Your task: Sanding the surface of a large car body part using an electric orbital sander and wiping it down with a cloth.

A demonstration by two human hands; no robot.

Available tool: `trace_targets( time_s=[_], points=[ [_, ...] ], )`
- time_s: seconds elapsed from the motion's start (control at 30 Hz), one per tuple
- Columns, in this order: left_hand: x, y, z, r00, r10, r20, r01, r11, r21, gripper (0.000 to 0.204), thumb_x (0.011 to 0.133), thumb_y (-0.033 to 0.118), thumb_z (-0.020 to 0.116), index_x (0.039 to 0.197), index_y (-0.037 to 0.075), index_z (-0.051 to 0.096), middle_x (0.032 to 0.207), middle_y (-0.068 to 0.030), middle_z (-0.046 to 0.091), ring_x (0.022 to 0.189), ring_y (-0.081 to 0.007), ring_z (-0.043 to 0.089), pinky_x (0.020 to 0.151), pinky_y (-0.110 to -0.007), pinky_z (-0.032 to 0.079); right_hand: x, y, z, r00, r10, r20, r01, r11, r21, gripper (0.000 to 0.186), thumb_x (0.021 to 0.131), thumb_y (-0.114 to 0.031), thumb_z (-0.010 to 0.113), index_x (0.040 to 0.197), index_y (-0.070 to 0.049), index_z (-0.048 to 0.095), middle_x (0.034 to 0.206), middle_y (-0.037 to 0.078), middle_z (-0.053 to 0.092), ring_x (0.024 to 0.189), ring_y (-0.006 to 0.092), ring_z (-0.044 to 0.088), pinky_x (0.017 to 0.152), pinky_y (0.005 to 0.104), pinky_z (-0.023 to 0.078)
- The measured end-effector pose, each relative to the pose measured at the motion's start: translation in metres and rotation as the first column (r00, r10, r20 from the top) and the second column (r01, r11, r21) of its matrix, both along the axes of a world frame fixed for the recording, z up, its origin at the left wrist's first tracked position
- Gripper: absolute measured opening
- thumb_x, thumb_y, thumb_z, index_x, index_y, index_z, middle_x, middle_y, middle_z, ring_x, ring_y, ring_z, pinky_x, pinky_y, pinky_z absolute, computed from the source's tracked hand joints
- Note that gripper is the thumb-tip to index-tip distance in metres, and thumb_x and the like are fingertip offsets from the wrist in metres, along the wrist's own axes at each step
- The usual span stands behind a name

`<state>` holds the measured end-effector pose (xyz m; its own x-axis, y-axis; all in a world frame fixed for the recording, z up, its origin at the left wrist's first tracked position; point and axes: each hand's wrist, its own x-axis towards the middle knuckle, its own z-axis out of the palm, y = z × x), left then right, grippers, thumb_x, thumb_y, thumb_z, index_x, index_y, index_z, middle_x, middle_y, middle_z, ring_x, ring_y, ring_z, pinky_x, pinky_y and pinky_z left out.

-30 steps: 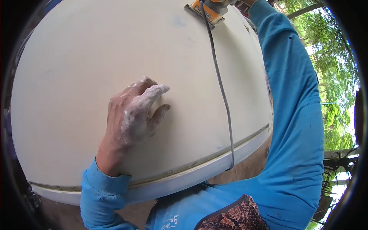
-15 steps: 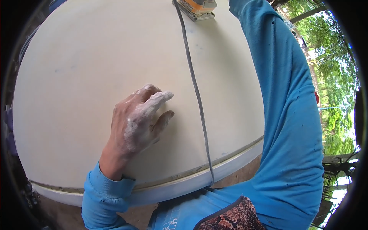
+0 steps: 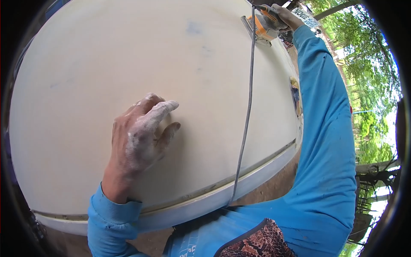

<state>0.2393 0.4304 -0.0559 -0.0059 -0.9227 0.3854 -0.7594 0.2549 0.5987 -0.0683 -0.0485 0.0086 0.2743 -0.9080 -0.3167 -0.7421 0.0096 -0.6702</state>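
Note:
A broad off-white panel (image 3: 85, 51), curved by the lens, fills most of the view and looks like a vehicle body part. At its far right edge, my right hand (image 3: 287, 17) is closed around an orange and dark electric sander (image 3: 264, 29). The sander's pad sits on or just over the panel; exact contact cannot be told. My left hand (image 3: 139, 135), coated in white dust, is over the panel's near middle, with fingers bent, thumb apart and nothing in it. A grey power cord (image 3: 248, 103) runs from the sander across the panel toward my body.
Along the near side runs a gap and a pale lower strip (image 3: 188, 213). A yellowish and dark item (image 3: 295, 96) shows at the panel's right edge. A white plate (image 3: 305, 18) stands beyond the right hand. Trees (image 3: 368, 55) are off to the right.
The sander has moved right to the panel's far right edge, and my right hand on it is now visible. The cord has swung right with it. My left hand keeps its pose, slightly further left in view.

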Motion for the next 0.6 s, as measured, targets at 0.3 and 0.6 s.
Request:
trace_targets(
  time_s=[0.3,0.6],
  points=[
    [-0.006,-0.003,0.001,1.000,0.004,0.003,-0.004,1.000,-0.014,0.032,0.074,0.006,0.082,0.105,0.005,0.072,0.097,-0.0079,0.069,0.077,-0.0262,0.066,0.069,-0.038,0.054,-0.074,0.025,0.006,0.913,-0.161,-0.374,0.128,0.985,-0.113,0.076,0.088,-0.075,0.038,0.132,-0.016,0.058,0.117,0.017,0.067,0.090,0.0299,0.071,0.069,0.0431,0.061],
    [-0.002,-0.003,-0.001,1.000,-0.023,-0.016,0.022,0.999,-0.025,0.032,0.076,0.005,0.081,0.106,0.005,0.072,0.097,-0.0091,0.070,0.076,-0.0251,0.066,0.068,-0.037,0.054,-0.007,0.039,0.026,0.900,-0.123,-0.418,0.093,0.991,-0.092,0.061,0.092,-0.065,0.042,0.119,-0.013,0.060,0.105,0.017,0.066,0.079,0.0251,0.068,0.058,0.0382,0.057]
  ],
)
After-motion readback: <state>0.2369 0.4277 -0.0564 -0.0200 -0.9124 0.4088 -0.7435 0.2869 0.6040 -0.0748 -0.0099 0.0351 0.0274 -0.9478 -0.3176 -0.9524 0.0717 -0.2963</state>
